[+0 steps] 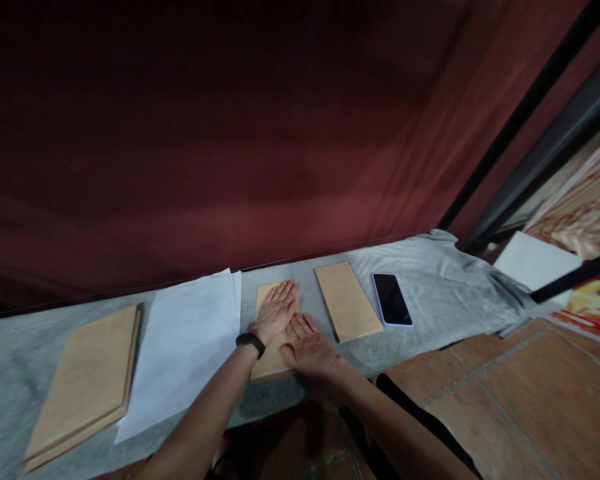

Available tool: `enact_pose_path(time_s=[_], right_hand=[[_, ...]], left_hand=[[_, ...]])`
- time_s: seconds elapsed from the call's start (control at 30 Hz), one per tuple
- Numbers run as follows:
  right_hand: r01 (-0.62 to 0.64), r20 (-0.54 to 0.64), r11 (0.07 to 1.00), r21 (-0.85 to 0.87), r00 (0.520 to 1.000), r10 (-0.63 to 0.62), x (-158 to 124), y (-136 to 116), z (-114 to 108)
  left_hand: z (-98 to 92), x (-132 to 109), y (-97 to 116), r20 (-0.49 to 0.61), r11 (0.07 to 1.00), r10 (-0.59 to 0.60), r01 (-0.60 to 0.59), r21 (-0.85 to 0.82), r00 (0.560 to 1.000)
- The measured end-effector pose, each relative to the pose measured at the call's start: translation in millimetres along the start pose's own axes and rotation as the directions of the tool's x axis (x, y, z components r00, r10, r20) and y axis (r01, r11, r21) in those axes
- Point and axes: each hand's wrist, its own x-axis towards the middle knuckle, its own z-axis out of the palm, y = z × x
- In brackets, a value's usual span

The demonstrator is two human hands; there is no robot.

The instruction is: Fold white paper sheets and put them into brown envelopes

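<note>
A brown paper envelope point(266, 363) lies in front of me on a grey cloth, partly covered by both hands. My left hand point(277, 312), with a black band at the wrist, rests flat on its upper part, fingers stretched out. Lower and to the right, my right hand point(310, 345) lies flat across the envelope's right edge, its fingers extended and close to the left hand. Neither hand grasps anything. White paper sheets point(185, 347) are just left of the envelope. Another brown envelope point(349, 301), or a small pile of them, sits to the right.
A stack of brown envelopes point(87, 380) is at the far left. A phone point(392, 300) with a pale purple edge lies right of the envelopes. Grey cloth point(445, 287) covers the narrow surface. A dark red panel point(260, 167) rises behind; tiled floor point(540, 393) shows at right.
</note>
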Motion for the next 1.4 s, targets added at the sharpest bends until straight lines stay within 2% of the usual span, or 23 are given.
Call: enact_pose_path(time_s=[0.1,0.2,0.23,0.33,0.5,0.67,0.77,0.9,1.03,1.2,1.4], right_hand=[[0.042,0.049,0.992,0.122,0.998,-0.048,-1.1,7.1,-8.7],[0.137,0.079,0.941,0.309,0.982,-0.169,3.4,23.9,-22.3],[0.134,0.079,0.919,0.371,0.981,-0.175,5.6,29.4,-26.6],[0.04,0.05,0.881,0.47,0.996,-0.072,10.7,39.0,-34.1],[-0.065,0.024,0.94,0.336,0.998,0.06,10.1,29.9,-29.8],[-0.097,-0.038,0.96,0.264,0.993,0.11,4.5,17.4,-26.7],[-0.01,-0.095,0.974,0.227,0.995,0.032,-0.4,13.0,-21.0],[0.129,-0.069,0.986,0.105,0.99,-0.122,-10.0,8.6,-5.4],[0.129,-0.042,0.991,0.021,0.991,-0.128,-16.5,8.4,2.1],[0.141,-0.002,0.99,0.022,0.99,-0.141,-12.5,13.3,-7.0],[0.134,0.0,0.979,0.155,0.991,-0.135,-7.9,16.4,-16.7]], left_hand=[[1.6,13.5,-5.2,-0.01,1.0,0.0,0.0,0.018,1.0],[5.0,9.3,-7.6,0.005,0.999,0.026,-0.026,0.025,1.0],[6.0,3.8,-7.3,0.017,0.999,0.037,-0.038,0.028,0.999],[7.5,-22.0,-2.2,0.029,0.996,0.074,-0.075,0.037,0.997],[4.9,-73.9,15.7,0.004,0.993,0.111,-0.111,0.026,0.994],[2.5,-120.0,33.6,0.049,0.996,0.089,-0.09,0.01,0.995],[2.9,-146.6,41.0,0.059,0.996,0.091,-0.092,0.011,0.994],[0.8,-171.0,49.1,0.034,0.996,0.093,-0.093,0.009,0.995],[-8.0,-173.4,57.0,-0.039,0.997,0.065,-0.064,0.034,0.997],[-24.0,-162.5,56.0,-0.047,0.996,0.085,-0.084,0.032,0.995],[-34.5,-151.9,48.3,-0.069,0.985,0.004,-0.016,-0.171,0.998]])
